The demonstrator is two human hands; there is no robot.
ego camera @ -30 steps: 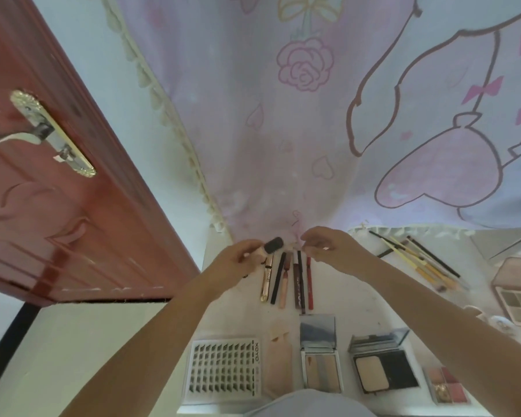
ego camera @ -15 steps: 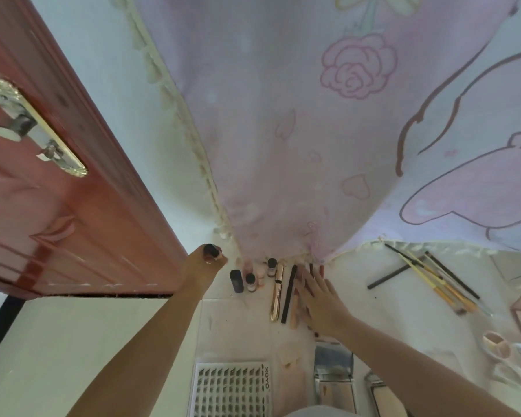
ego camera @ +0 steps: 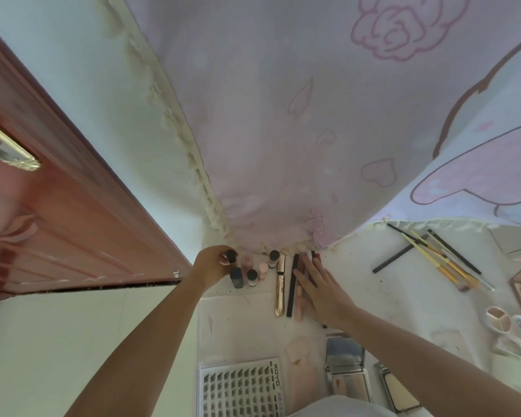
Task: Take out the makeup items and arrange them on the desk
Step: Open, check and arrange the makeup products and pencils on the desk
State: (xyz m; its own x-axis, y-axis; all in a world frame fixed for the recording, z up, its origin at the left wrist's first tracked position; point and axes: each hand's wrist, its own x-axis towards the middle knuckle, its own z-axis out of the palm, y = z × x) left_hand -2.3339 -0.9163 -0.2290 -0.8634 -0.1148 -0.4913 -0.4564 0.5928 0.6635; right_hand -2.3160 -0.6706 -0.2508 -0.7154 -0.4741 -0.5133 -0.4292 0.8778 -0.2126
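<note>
- Left hand is closing its grip on a small dark-capped bottle at the tabletop's far edge; right hand is lying flat and open, pressing on the row of slim tubes.
- At 6 o'clock, a lash tray is sitting nearest.
- At 12 o'clock, small bottles are standing under the pink curtain.
- At 2 o'clock, brushes are lying fanned.

white desk carries small bottles, slim tubes, brushes, compacts and a lash tray.
</note>
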